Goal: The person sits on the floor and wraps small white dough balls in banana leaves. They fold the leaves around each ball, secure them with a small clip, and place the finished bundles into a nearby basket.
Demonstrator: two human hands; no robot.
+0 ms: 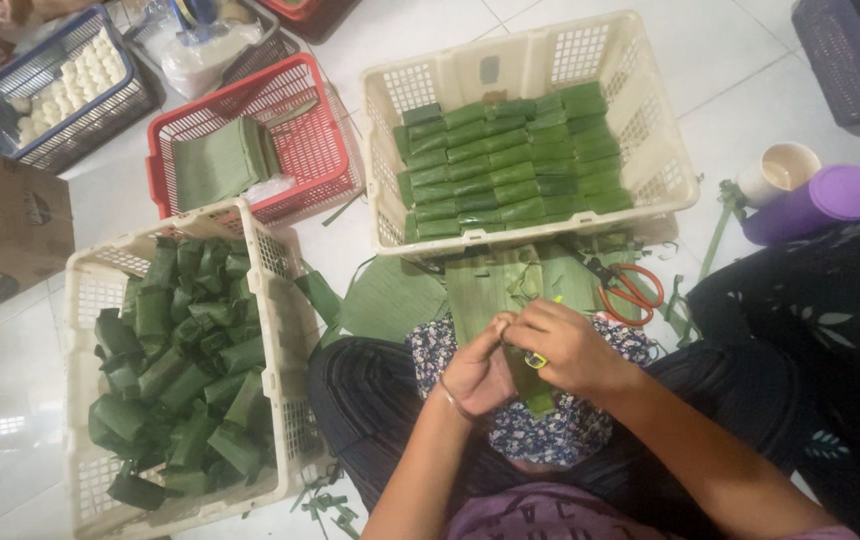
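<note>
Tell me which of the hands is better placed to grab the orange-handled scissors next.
Probably the right hand: the scissors lie on the leaves just beyond it, on its side. The left hand sits farther away, pinching the leaf parcel.

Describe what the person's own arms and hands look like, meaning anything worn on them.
Both forearms are bare, with no sleeves reaching them and no gloves. The left hand has a thin bracelet or band around its wrist. The right hand shows no bracelet or watch; whether it has a ring cannot be told. At the bottom edge, a purple top with dark markings shows near the upper arms.
</note>
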